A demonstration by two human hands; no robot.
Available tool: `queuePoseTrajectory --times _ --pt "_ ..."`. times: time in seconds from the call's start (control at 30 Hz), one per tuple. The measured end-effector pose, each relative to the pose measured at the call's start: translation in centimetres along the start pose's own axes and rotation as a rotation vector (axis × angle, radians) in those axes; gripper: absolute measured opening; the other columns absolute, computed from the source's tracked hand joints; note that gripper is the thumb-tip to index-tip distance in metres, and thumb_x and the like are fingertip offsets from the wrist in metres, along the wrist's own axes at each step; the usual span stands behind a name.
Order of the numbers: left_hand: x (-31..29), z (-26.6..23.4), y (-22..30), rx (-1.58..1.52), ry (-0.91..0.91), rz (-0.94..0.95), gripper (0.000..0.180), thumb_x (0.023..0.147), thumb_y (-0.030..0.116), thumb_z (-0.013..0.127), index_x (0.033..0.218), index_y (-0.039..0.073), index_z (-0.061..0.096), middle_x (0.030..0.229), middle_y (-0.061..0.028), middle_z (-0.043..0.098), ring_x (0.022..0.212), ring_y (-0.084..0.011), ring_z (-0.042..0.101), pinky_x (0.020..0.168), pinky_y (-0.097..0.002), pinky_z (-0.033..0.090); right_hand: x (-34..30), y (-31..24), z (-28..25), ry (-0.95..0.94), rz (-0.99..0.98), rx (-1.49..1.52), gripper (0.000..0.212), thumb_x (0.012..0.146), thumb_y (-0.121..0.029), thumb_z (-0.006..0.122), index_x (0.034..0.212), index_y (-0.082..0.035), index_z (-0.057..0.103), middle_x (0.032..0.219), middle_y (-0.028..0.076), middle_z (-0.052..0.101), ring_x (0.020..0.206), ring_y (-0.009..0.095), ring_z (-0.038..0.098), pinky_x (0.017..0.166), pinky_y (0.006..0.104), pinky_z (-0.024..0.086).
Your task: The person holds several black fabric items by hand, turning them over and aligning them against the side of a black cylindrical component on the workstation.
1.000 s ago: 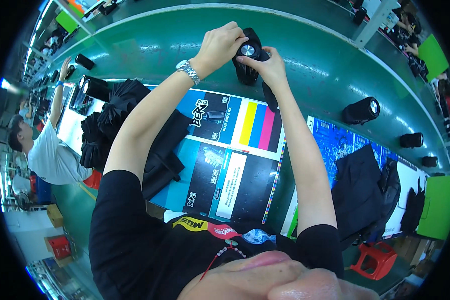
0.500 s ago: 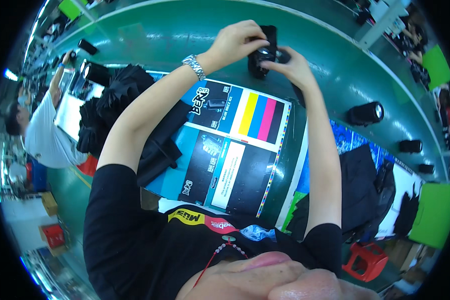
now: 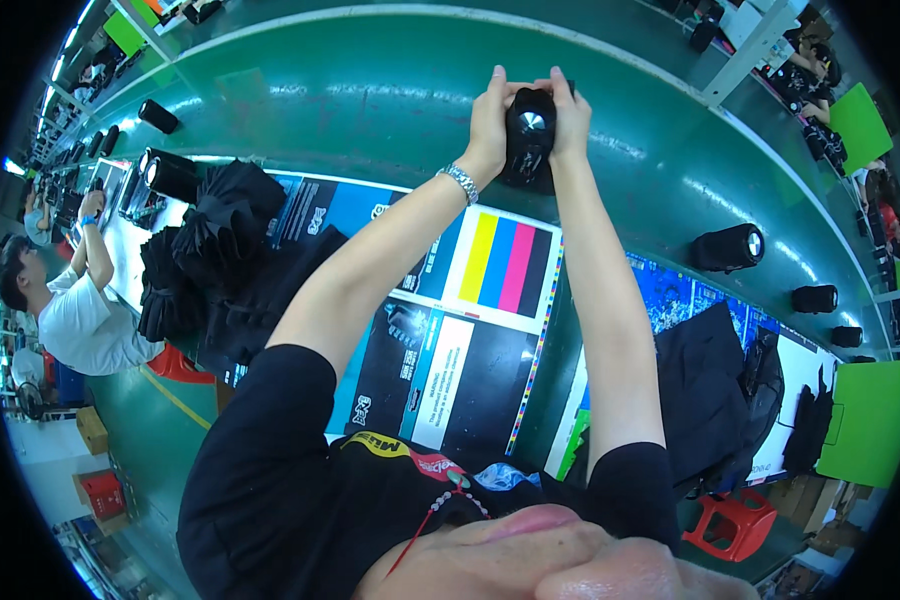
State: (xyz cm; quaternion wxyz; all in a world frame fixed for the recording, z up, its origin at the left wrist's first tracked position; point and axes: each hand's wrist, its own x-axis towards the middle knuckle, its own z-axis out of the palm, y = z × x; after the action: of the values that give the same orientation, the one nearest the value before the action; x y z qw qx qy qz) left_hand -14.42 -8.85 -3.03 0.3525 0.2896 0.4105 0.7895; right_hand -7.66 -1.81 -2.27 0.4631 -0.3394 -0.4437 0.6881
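The left hand [image 3: 489, 122] and right hand [image 3: 571, 124] grasp a black cylinder [image 3: 529, 142] from nine and three o'clock; another cylinder [image 3: 725, 249] lies toward four.

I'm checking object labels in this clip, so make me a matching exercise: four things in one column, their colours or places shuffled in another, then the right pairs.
Things
1. Metal wristband
2. Black cylinder at upper centre
3. Stool at lower right
4. Flat panel near the right edge

Colours or places
A. Bright green
B. Between the left hand and right hand
C. Silver
D. Red

Pairs: 1-C, 2-B, 3-D, 4-A
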Motion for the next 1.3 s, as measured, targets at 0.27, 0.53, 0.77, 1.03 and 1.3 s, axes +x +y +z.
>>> queuePoseTrajectory --times 0.27,0.53,0.77,1.03,1.3 --pt "-0.1 -0.3 -4.6 0.191 0.076 0.089 0.057 0.098 0.041 0.036 0.079 -0.005 0.063 0.073 -0.0081 0.066 0.064 -0.0114 0.058 0.064 -0.0253 0.046 2.1 5.8 -5.5 0.144 -0.299 -0.294 0.027 0.085 -0.022 0.065 0.081 0.005 0.068 0.072 0.007 0.067 0.065 0.011 0.055 0.063 0.0299 0.045" --pt "-1.4 -0.4 -5.0 0.69 0.192 0.059 0.037 0.096 0.028 0.04 0.092 -0.002 0.062 0.09 -0.0193 0.066 0.086 -0.0287 0.064 0.075 -0.0385 0.049 4.5 6.1 -10.0 0.115 -0.119 -0.05 0.028 0.09 -0.011 0.045 0.102 0.003 0.067 0.098 0.014 0.068 0.083 0.021 0.063 0.076 0.0362 0.053" --pt "-4.2 -8.6 15.0 1.068 -0.03 0.511 0.035 0.09 0.023 0.059 0.117 0.001 0.055 0.108 -0.0144 0.064 0.098 -0.0269 0.063 0.084 -0.037 0.05 -4.2 -1.2 -13.7 0.339 -0.439 -0.612 0.035 0.095 -0.03 0.053 0.091 0.002 0.064 0.079 0.006 0.06 0.072 0.015 0.053 0.065 0.0312 0.041" --pt "-5.8 -32.3 32.8 2.472 0.142 0.551 0.07 0.07 0.003 0.063 0.136 0.011 0.042 0.135 -0.014 0.047 0.13 -0.0301 0.039 0.107 -0.0434 0.032 -11.0 -3.8 -13.3 0.235 -0.392 -0.464 0.028 0.097 -0.025 0.051 0.093 0.0 0.063 0.079 0.002 0.057 0.067 0.008 0.046 0.06 0.0234 0.037" --pt "-7.2 -41.9 36.3 2.907 0.004 -0.156 0.055 0.072 0.019 0.071 0.124 0.021 0.054 0.117 -0.0083 0.059 0.118 -0.0247 0.052 0.105 -0.0436 0.032 -14.3 -4.0 -12.3 0.287 -0.32 -0.322 0.026 0.096 -0.025 0.052 0.092 -0.002 0.063 0.08 0.001 0.057 0.07 0.008 0.047 0.062 0.0225 0.038"
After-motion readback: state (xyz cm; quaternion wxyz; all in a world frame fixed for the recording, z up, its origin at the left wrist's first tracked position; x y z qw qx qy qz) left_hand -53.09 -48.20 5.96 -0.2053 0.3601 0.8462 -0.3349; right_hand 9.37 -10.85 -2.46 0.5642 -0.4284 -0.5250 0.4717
